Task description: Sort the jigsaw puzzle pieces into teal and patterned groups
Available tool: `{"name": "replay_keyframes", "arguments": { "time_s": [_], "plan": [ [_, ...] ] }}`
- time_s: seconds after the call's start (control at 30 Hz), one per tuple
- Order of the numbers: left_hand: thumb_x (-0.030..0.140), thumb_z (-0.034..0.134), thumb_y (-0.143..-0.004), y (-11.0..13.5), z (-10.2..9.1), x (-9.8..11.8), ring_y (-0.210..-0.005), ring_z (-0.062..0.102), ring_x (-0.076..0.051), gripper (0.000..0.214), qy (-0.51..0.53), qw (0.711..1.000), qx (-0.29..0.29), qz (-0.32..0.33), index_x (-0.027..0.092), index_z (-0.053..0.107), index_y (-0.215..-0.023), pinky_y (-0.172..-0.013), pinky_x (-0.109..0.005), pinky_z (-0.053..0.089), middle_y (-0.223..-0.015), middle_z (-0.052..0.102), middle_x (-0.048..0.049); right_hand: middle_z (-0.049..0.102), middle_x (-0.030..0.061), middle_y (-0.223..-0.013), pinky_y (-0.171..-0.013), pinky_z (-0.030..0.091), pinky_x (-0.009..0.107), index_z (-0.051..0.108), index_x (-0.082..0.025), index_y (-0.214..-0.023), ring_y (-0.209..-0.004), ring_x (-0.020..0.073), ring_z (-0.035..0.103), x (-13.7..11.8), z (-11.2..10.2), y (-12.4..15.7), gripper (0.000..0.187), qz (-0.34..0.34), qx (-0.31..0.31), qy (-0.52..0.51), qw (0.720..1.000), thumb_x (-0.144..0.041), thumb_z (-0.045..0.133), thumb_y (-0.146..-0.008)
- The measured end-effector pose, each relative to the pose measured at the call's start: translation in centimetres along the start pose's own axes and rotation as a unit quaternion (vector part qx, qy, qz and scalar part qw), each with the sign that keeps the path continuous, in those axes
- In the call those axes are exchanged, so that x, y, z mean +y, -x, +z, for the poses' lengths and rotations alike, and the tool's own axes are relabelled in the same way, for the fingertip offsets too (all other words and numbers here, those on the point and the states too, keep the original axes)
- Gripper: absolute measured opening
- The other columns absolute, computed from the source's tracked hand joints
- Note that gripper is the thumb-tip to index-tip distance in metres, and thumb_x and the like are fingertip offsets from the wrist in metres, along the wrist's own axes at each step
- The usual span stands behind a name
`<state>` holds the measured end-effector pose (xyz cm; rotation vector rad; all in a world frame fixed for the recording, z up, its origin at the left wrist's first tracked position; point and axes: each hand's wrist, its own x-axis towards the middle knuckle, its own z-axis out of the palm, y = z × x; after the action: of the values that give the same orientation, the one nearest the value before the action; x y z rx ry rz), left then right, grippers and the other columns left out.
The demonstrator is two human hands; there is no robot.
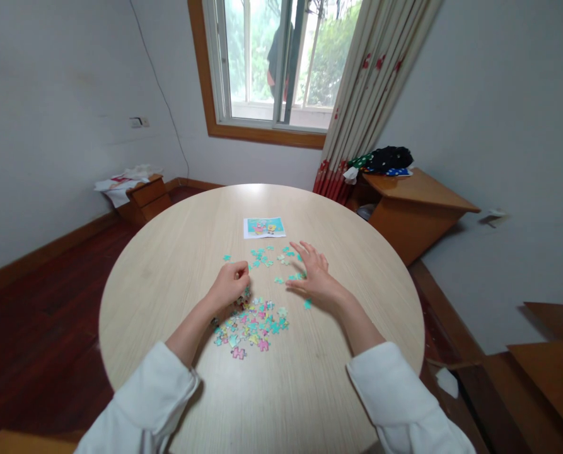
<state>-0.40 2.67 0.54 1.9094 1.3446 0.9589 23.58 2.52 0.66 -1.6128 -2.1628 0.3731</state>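
My left hand [231,284] is closed, its fingers curled at the upper left edge of a mixed pile of jigsaw puzzle pieces [250,325] in pink, yellow and teal. Colourful bits show just under those fingers; whether they are held or lie on the table I cannot tell. To the right, my right hand [313,274] is open, fingers spread over several teal pieces [296,276]. More loose teal pieces [262,257] lie scattered between and beyond the hands. A small printed picture [265,227] with pink and yellow figures on teal lies farther back.
Everything rests on a round pale wooden table [168,265]. Behind it are a window [281,63] and a long curtain [357,94]. A wooden cabinet [413,202] with cloths on top stands at the right. At the left is a small wooden stand [149,198].
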Motion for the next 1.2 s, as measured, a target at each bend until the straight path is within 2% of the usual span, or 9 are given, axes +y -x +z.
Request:
{"name": "replay_keyframes", "arguments": {
  "time_s": [0.17,0.3,0.43,0.57,0.73,0.8,1.0,1.1,1.2],
  "plan": [
    [0.019,0.039,-0.062,-0.4,-0.3,-0.5,-0.053,0.039,-0.013,0.014,0.037,0.995,0.092,-0.024,0.021,0.036,-0.049,-0.053,-0.026,0.028,-0.048,0.040,0.0032,0.048,0.0146,-0.135,-0.105,0.026,0.051,0.049,-0.022,-0.132,-0.125,0.0283,0.044,2.8,-0.2,-1.1,0.051,0.106,0.148,0.023,0.983,-0.020,0.053,-0.081],
    [0.021,0.038,-0.059,-0.4,-0.4,-0.6,-0.051,0.037,-0.013,0.012,0.077,0.988,0.132,-0.026,0.022,0.036,-0.047,-0.051,-0.026,0.027,-0.046,0.039,0.0032,0.062,0.0113,-0.112,-0.096,0.034,0.044,0.069,-0.019,-0.100,-0.109,0.0251,0.056,3.2,0.4,-1.5,0.029,0.108,0.137,0.008,0.985,-0.014,0.048,-0.080],
    [0.020,0.038,-0.057,-0.4,-0.6,-0.5,-0.049,0.034,-0.012,0.013,0.103,0.983,0.147,-0.031,0.022,0.034,-0.045,-0.050,-0.026,0.026,-0.045,0.036,0.0032,0.066,0.0095,-0.103,-0.089,0.038,0.035,0.071,-0.018,-0.093,-0.096,0.0199,0.060,3.3,0.4,-1.4,0.030,0.105,0.129,0.007,0.986,-0.011,0.045,-0.080],
    [0.020,0.037,-0.056,-0.4,-0.6,-0.5,-0.048,0.034,-0.012,0.014,0.115,0.981,0.155,-0.033,0.022,0.033,-0.043,-0.050,-0.026,0.026,-0.044,0.036,0.0028,0.068,0.0076,-0.086,-0.073,0.041,0.027,0.071,-0.015,-0.094,-0.077,0.0164,0.060,4.4,-0.6,-1.3,0.027,0.140,0.124,-0.025,0.982,-0.012,0.049,-0.078],
    [0.023,0.038,-0.057,-0.5,-0.7,-0.7,-0.048,0.036,-0.013,0.016,0.121,0.979,0.160,-0.029,0.022,0.034,-0.041,-0.051,-0.027,0.027,-0.043,0.036,0.0025,0.058,-0.0006,-0.061,-0.061,0.037,0.026,0.069,-0.014,-0.078,-0.061,0.0136,0.053,5.5,-1.6,-1.0,0.014,0.172,0.094,-0.092,0.976,-0.019,0.058,-0.071],
    [0.023,0.038,-0.057,-0.6,-0.7,-0.8,-0.049,0.036,-0.013,0.017,0.121,0.979,0.162,-0.029,0.022,0.034,-0.041,-0.051,-0.027,0.028,-0.043,0.036,0.0023,0.052,-0.0043,-0.055,-0.057,0.034,0.025,0.066,-0.015,-0.075,-0.054,0.0113,0.047,5.7,-1.7,-0.8,0.013,0.167,0.057,-0.149,0.973,-0.026,0.063,-0.068],
    [0.022,0.038,-0.057,-0.6,-0.8,-0.9,-0.049,0.036,-0.013,0.017,0.121,0.978,0.163,-0.039,0.022,0.034,-0.041,-0.051,-0.027,0.027,-0.043,0.036,0.0017,0.034,-0.0131,-0.050,-0.049,0.026,0.021,0.051,-0.018,-0.074,-0.046,0.0059,0.031,6.1,-1.9,-0.1,0.039,0.111,-0.091,-0.304,0.942,-0.040,0.076,-0.053],
    [0.021,0.039,-0.058,-0.7,-0.6,-1.2,-0.048,0.035,-0.013,0.017,0.125,0.978,0.162,-0.046,0.022,0.033,-0.041,-0.050,-0.027,0.026,-0.043,0.035,0.0019,0.031,-0.0129,-0.053,-0.050,0.026,0.022,0.045,-0.020,-0.071,-0.047,0.0061,0.031,5.8,-2.1,0.0,0.042,0.105,-0.098,-0.283,0.948,-0.040,0.077,-0.053],
    [0.021,0.039,-0.058,-0.7,-0.5,-1.4,-0.047,0.033,-0.012,0.017,0.130,0.976,0.167,-0.046,0.022,0.032,-0.042,-0.049,-0.027,0.024,-0.043,0.034,0.0024,0.039,-0.0098,-0.057,-0.056,0.028,0.024,0.047,-0.021,-0.070,-0.053,0.0093,0.039,4.6,-2.1,-0.1,0.038,0.092,-0.080,-0.164,0.979,-0.035,0.077,-0.053]
  ]
}}
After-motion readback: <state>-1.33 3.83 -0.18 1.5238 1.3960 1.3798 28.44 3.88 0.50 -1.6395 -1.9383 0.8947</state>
